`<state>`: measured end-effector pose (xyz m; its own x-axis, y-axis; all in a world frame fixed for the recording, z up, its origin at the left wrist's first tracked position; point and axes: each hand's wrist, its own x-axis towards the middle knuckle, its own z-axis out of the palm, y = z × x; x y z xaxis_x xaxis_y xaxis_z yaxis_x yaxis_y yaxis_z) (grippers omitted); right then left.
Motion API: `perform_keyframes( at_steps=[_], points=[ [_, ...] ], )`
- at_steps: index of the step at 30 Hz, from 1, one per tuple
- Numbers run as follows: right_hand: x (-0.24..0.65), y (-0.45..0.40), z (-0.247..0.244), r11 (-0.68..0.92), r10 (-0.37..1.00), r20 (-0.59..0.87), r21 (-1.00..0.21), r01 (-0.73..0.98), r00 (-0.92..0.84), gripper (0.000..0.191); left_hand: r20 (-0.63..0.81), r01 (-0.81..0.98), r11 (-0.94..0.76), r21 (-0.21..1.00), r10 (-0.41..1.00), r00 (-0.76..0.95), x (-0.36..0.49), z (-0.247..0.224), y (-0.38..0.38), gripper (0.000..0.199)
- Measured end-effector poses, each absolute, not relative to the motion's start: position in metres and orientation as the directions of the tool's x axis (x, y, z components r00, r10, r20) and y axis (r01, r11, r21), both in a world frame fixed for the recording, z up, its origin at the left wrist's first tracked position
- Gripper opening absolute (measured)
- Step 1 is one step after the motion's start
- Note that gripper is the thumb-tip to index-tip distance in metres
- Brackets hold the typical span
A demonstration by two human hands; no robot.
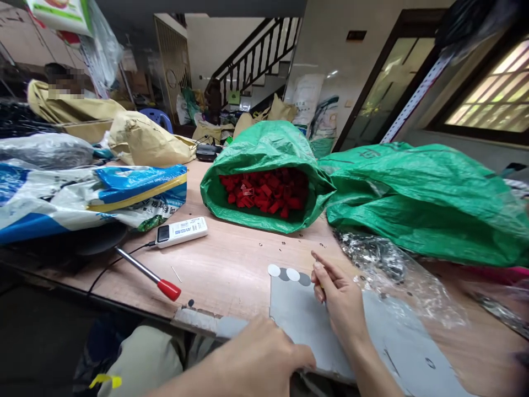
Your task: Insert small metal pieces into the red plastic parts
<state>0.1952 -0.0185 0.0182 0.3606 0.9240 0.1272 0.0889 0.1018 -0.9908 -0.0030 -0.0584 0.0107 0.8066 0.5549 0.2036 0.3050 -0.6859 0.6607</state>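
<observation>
My right hand (336,292) hovers over the grey sheet (388,325) with thumb and fingertips pinched together; whatever is between them is too small to name. My left hand (264,353) lies at the table's front edge, knuckles up, its thumb pointing right and its fingers hidden beneath. White and grey round discs (293,274) overlap in a row along the back edge of the sheet, just left of my right fingertips. Behind them an open green sack (264,149) shows many small red pieces (268,190) inside.
A red-tipped metal lever (168,289) sticks out at the left, near a white device (182,231) with a cable. Blue-and-white bags (140,187) lie left. Another green sack (430,193) and clear plastic bag (430,286) are right. A person (66,82) is far left.
</observation>
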Motion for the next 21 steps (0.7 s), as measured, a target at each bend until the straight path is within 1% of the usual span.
perform_keyframes(
  at_steps=[1, 2, 4, 5, 7, 8, 9, 12, 13, 15, 18, 21],
  points=[
    [0.194, -0.015, 0.016, 0.076, 0.936, 0.112, -0.990, 0.119, 0.333, 0.060, 0.229, 0.333, -0.739, 0.586, 0.545, 0.806, 0.001, 0.003, -0.059, 0.042],
    [0.193, -0.010, 0.014, 0.058, 0.947, 0.105, -0.985, 0.162, 0.303, 0.063, 0.254, 0.357, -0.763, 0.539, 0.551, 0.795, 0.006, -0.005, -0.058, 0.045],
    [0.190, 0.007, 0.012, 0.053, 0.960, 0.133, -0.950, 0.307, 0.246, 0.064, 0.310, 0.383, -0.782, 0.493, 0.568, 0.762, 0.013, -0.013, -0.054, 0.049],
    [0.189, 0.019, 0.014, 0.065, 0.961, 0.168, -0.909, 0.411, 0.220, 0.063, 0.333, 0.385, -0.788, 0.481, 0.570, 0.751, 0.015, -0.014, -0.052, 0.050],
    [0.184, 0.051, 0.023, 0.067, 0.950, 0.247, -0.759, 0.648, 0.190, 0.057, 0.373, 0.373, -0.808, 0.456, 0.554, 0.744, 0.016, -0.010, -0.048, 0.047],
    [0.181, 0.069, 0.031, 0.034, 0.947, 0.259, -0.669, 0.743, 0.190, 0.055, 0.390, 0.371, -0.817, 0.443, 0.547, 0.741, 0.015, -0.006, -0.046, 0.044],
    [0.179, 0.089, 0.039, -0.041, 0.948, 0.235, -0.583, 0.811, 0.216, 0.056, 0.405, 0.371, -0.823, 0.430, 0.544, 0.735, 0.014, -0.002, -0.045, 0.040],
    [0.177, 0.147, 0.064, -0.147, 0.923, 0.227, -0.536, 0.831, 0.310, 0.061, 0.451, 0.378, -0.832, 0.406, 0.542, 0.709, 0.009, 0.007, -0.041, 0.034],
    [0.179, 0.163, 0.071, -0.185, 0.914, 0.212, -0.539, 0.822, 0.345, 0.058, 0.464, 0.379, -0.833, 0.403, 0.542, 0.700, 0.008, 0.007, -0.039, 0.034],
    [0.184, 0.186, 0.078, -0.258, 0.900, 0.156, -0.565, 0.784, 0.408, 0.046, 0.487, 0.373, -0.834, 0.406, 0.543, 0.685, 0.007, 0.006, -0.034, 0.032],
    [0.188, 0.193, 0.078, -0.291, 0.887, 0.094, -0.647, 0.705, 0.452, 0.025, 0.500, 0.371, -0.810, 0.455, 0.577, 0.646, 0.005, 0.002, -0.026, 0.029],
    [0.186, 0.173, 0.071, -0.217, 0.906, 0.067, -0.774, 0.595, 0.418, 0.011, 0.500, 0.339, -0.734, 0.589, 0.660, 0.561, 0.003, 0.000, -0.021, 0.027]
  ],
)
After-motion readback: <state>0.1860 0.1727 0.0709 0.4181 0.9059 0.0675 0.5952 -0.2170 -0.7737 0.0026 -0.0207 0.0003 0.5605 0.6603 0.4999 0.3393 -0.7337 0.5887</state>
